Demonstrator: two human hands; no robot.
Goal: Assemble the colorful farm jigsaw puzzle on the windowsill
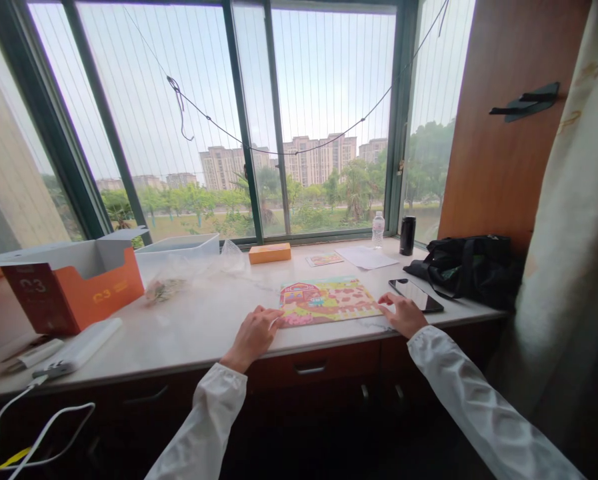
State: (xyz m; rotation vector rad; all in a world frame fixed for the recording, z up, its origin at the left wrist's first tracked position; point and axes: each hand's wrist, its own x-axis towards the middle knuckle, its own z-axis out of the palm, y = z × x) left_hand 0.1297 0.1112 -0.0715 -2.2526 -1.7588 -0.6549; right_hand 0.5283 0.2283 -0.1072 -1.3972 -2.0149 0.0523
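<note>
A flat, colourful farm picture board (329, 300) with a red barn, a fence and brown patches lies on the pale tabletop. My left hand (255, 335) is closed at its lower left corner, fingers and thumb at the edge. At the right edge, my right hand (403, 315) has bent fingers gripping the corner; part of the fingertips is hard to make out. Behind the board lies a small picture card (325, 259) with a similar print, beside a white sheet of paper (367, 257). A black phone (416, 295) rests just beyond my right hand.
On the left stand an orange box (103, 283), a white bin (179, 245), a clear plastic bag (171, 283) and a white power strip (81, 348). An orange carton (269, 253), water bottle (377, 230), black can (407, 235) and black bag (471, 270) line the back and right.
</note>
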